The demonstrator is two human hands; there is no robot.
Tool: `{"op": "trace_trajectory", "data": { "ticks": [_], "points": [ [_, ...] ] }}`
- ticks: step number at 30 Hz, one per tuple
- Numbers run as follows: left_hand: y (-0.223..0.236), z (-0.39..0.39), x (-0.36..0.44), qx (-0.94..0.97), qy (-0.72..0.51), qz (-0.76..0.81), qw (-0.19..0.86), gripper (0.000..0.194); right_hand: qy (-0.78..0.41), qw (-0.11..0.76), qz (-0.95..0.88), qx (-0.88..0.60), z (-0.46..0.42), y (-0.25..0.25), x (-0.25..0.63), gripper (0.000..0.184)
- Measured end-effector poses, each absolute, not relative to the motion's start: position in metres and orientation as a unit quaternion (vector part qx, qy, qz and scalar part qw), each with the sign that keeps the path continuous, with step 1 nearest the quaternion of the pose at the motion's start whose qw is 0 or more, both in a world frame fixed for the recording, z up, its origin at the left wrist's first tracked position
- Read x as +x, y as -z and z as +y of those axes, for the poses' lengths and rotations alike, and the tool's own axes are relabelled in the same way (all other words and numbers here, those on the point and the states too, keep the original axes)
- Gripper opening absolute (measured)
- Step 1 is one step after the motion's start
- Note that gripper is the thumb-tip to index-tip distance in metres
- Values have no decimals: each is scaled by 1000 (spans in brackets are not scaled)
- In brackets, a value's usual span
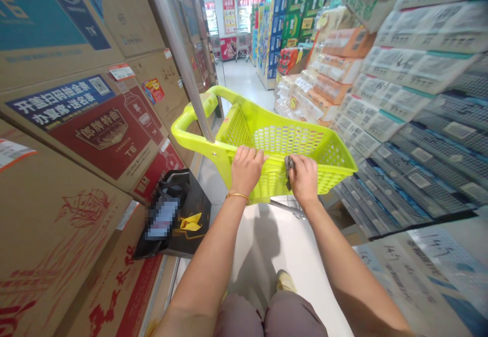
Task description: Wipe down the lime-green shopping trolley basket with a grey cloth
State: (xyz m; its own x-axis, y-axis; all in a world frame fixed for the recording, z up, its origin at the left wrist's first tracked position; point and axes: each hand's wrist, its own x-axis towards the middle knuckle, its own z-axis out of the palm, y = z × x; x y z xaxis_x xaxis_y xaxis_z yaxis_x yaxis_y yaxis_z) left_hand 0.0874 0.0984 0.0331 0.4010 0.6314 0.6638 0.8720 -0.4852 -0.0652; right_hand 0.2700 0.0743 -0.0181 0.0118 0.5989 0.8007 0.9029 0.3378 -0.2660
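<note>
A lime-green plastic shopping cart [290, 123] with a perforated basket stands sideways in front of me. Over its near rim my left hand [246, 169] is closed, fingers curled across the top edge; a gold bracelet [238, 195] circles that wrist. Further right along the same rim, my right hand [304, 177] is closed on a dark grey, crumpled cloth [289, 172] that pokes out beside the thumb. The fingertips of this hand are partly hidden behind the rim. No goods show in the visible part of the basket.
Stacked cartons [102, 139] line the left side, with a black bag [194, 210] beside them. A metal pole [181, 47] rises by the cart handle. Packaged goods [404, 118] are piled high on the right. Further back stand more shelves [274, 32] and metal carts [243, 44].
</note>
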Motion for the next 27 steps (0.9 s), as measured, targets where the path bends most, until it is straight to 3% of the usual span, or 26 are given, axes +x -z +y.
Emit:
{"op": "trace_trajectory", "data": {
  "ticks": [5, 16, 27],
  "points": [
    [-34, 99, 88, -804, 307, -465, 206, 28, 171, 483, -633, -580, 72, 20, 275, 33],
    [-32, 98, 89, -780, 328, -489, 211, 29, 81, 512, -638, -569, 92, -4, 188, 34],
    [-32, 100, 84, -786, 313, -479, 233, 31, 166, 464, -672, -553, 81, 19, 245, 33]
  ]
}}
